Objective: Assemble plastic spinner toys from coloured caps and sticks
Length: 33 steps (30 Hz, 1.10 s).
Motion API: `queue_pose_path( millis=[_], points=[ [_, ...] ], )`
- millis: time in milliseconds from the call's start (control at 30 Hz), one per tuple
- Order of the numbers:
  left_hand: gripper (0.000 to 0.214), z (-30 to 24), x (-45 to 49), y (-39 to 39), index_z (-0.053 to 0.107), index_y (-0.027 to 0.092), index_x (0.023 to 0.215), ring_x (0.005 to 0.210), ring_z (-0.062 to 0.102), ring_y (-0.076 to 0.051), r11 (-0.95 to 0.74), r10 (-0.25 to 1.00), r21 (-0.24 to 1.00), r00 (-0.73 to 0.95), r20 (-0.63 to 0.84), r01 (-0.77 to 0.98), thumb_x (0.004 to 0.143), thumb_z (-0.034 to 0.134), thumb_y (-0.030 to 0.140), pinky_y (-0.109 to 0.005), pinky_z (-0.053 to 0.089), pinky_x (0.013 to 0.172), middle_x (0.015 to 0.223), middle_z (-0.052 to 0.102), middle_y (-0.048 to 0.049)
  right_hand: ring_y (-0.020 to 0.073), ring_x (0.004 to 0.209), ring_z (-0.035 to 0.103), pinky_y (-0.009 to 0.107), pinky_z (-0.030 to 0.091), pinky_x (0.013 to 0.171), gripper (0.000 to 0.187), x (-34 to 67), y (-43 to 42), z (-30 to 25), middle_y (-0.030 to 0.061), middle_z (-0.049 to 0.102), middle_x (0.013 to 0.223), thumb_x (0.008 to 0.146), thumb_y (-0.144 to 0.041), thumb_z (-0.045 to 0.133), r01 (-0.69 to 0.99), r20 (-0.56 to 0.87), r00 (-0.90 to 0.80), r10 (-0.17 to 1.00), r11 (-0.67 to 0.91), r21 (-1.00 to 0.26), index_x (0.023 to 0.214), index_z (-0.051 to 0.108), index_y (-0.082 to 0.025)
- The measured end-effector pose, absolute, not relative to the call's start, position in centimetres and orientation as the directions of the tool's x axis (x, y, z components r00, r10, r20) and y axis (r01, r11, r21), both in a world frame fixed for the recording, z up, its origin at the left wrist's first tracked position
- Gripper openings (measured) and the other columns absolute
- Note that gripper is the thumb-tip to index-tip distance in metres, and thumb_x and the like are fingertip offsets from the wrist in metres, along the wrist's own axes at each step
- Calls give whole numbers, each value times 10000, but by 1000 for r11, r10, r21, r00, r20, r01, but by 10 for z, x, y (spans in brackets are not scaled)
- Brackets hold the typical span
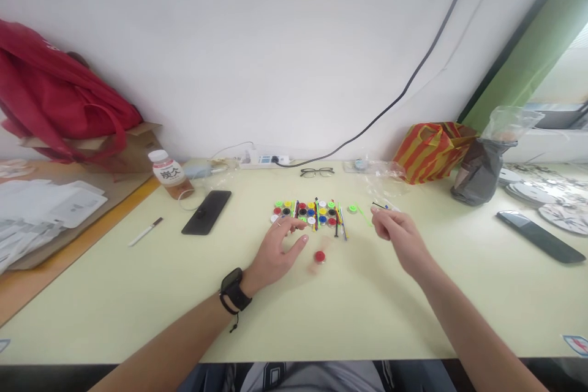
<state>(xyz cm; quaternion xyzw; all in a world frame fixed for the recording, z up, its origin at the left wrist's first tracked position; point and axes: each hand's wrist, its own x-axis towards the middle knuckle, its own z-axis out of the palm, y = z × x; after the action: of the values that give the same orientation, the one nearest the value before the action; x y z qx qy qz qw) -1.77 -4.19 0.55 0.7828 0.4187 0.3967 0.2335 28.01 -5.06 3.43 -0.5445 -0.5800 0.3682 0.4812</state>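
Colourful round caps [303, 212] stand in a tight cluster of short rows, with thin plastic strips like cable ties [340, 223] lying between and beside them. My left hand [280, 251] is at the cluster's near edge, thumb and fingers apart, with no object visible in it. Nearer to me, a single red round piece [320, 256] sits on the table with a blur around it. To the right, my right hand [399, 234] is closed in a pinch. A dark strip [379, 205] and a green strip [365, 216] show by its fingertips; whether either is held is unclear.
A green round cap [352, 209] lies between the cluster and my right hand. Behind are eyeglasses [316, 171] and a power strip [264, 162]. At left are a black phone [206, 212], a bottle [169, 174] and a marker pen [146, 231]; another dark device [539, 236] lies right.
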Motion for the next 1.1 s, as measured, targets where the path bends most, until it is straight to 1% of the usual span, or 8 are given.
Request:
queue_pose_path(
  millis=[100,200,300,400,567,700,967,1100],
  points=[
    [172,3,-18,-39,655,253,1139,981,611,-212,-535,844,699,334,419,474,1001,588,332,-380,501,903,1102,696,-52,149,532,359,302,286,500,467,296,-24,37,-11,443,579,953,-607,550,581,256,53,965,179,-794,673,540,-233],
    [160,2,-19,-36,661,250,1128,963,619,-206,-531,847,701,330,418,476,992,594,304,-373,500,898,1055,706,-42,194,638,531,319,355,582,327,300,3,22,50,639,688,934,-435,566,845,356,56,933,146,-514,688,611,-224],
    [155,3,-20,-34,661,248,1121,962,627,-202,-536,844,698,323,428,475,978,604,267,-370,497,901,1008,711,-31,263,836,612,358,381,691,177,298,21,-1,104,726,849,887,-204,554,966,363,-12,932,105,-237,809,711,-220],
    [152,3,-21,-34,662,250,1109,956,631,-201,-538,843,685,317,435,492,966,611,250,-372,497,904,1002,711,-24,288,894,612,393,374,747,242,299,27,-18,126,729,862,879,-125,532,983,335,-68,940,121,-138,783,731,-223],
    [155,2,-21,-34,666,251,1103,948,637,-204,-555,832,672,325,450,491,961,607,238,-371,505,905,979,710,-26,283,898,611,388,361,763,229,304,28,-25,106,713,820,883,-114,520,982,323,-72,944,123,-141,774,692,-219],
    [149,2,-21,-34,668,253,1096,944,633,-206,-567,824,670,339,454,480,961,609,229,-371,512,896,973,706,-27,281,934,607,377,366,769,173,306,27,-23,97,719,893,921,-165,491,977,360,-57,931,126,-172,848,636,-222],
    [92,7,-21,-33,678,252,1019,1014,615,-230,-596,801,611,326,502,521,959,614,224,-415,494,976,1005,700,-36,259,885,655,365,449,802,60,307,27,-19,82,714,932,943,-235,483,813,493,11,870,279,-510,976,533,-237],
    [101,8,-20,-33,680,251,1027,1022,611,-231,-598,798,606,324,507,524,963,609,219,-413,493,979,1011,699,-38,257,869,660,376,480,815,274,307,28,-18,75,701,945,938,-269,504,751,511,52,858,304,-586,1207,538,-226]
  ],
)
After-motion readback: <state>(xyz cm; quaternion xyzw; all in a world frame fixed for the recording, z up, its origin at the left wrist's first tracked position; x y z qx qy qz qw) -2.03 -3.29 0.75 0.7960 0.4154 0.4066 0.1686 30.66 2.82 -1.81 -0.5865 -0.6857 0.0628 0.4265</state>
